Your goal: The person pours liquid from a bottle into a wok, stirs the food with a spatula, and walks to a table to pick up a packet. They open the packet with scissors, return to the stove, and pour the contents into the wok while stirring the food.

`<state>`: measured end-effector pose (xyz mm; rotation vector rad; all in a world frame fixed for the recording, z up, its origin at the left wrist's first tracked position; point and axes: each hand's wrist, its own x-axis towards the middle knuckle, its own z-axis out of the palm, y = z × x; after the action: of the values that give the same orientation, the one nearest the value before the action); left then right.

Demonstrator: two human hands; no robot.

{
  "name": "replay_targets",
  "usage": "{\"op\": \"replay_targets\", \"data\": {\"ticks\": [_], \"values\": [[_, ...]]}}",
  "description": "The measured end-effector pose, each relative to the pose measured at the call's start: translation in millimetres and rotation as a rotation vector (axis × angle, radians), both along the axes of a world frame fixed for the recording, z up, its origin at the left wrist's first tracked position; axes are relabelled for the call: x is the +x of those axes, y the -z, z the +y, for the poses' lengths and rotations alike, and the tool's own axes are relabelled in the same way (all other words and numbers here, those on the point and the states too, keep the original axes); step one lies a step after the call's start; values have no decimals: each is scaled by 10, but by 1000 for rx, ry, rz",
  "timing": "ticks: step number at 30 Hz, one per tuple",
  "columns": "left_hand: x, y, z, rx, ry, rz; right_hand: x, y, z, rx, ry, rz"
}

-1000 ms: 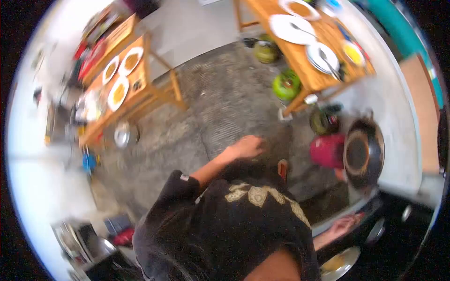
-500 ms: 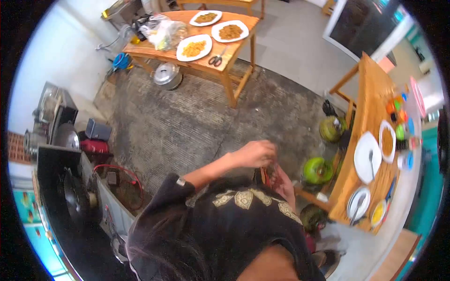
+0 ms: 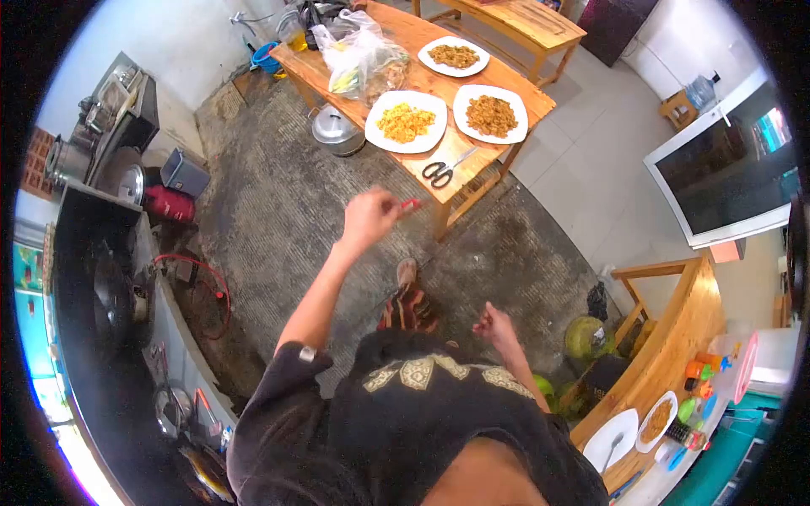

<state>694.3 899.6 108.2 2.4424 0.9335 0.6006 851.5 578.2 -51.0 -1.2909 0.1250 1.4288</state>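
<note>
My left hand (image 3: 369,221) is raised in front of me, its fingers closed on a small red object (image 3: 410,205) near the table's front corner. Lower on the right, my right hand (image 3: 496,327) has its fingers curled together over the floor; what it holds, if anything, is too small to name. On the wooden table (image 3: 413,32) lie black-handled scissors (image 3: 439,174), a white plate of yellow food (image 3: 406,123), two white plates of brown food (image 3: 490,116) (image 3: 454,57) and a plastic bag (image 3: 359,59).
A lidded pot (image 3: 337,131) stands under the table. At the right, a wooden counter (image 3: 675,312) holds plates and bottles, with a green gas cylinder (image 3: 588,337) beside it. Stoves with a black wok (image 3: 110,291) line the left. A glass door (image 3: 721,160) is at upper right.
My hands were close together at my waist and are now apart. The left has moved forward and left with the red object. The view has shifted nearer the table of plates.
</note>
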Motion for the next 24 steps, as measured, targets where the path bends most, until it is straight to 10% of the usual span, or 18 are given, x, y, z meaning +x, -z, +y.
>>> {"op": "replay_targets", "data": {"ticks": [5,8,24], "values": [[807,139,1507,-96,-217,11,220,678,99,-305,-2,-507],[1347,288,2327,-167,-233,-59,340,1114,-91,-568,-409,-958],[3132,1288,4117,-134,-634,-113,2868,735,1363,-611,-336,-893]]}}
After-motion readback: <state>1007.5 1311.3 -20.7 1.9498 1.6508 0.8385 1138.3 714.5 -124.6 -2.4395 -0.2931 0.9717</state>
